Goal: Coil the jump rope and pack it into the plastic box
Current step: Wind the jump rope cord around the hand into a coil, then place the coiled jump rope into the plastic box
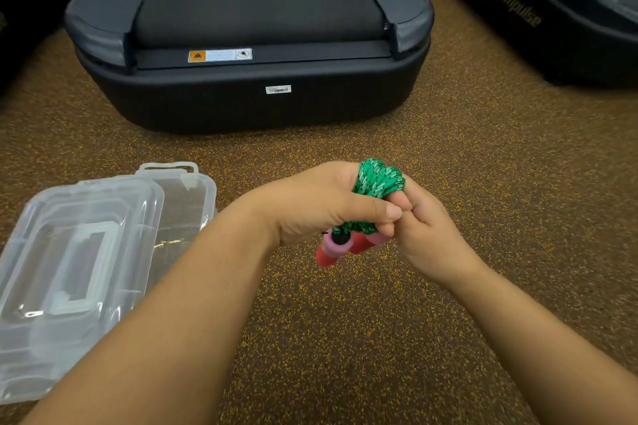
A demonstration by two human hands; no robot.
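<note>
Both hands, left hand (321,203) and right hand (426,235), clasp the coiled green jump rope (378,179) above open speckled floor (345,338); the clear plastic box (69,252) lies open, left, well apart.

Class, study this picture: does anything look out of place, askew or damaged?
Nothing stands out. Both hands, left hand and right hand, hold the coiled jump rope; the plastic box lies open, its lid alongside.

Most of the rope (378,179) is hidden inside the left grip (321,203) and behind the right grip (424,221); the handles (340,247) show only their ends below. The box (79,272), left of the grips, is cut off by the edge.
</note>
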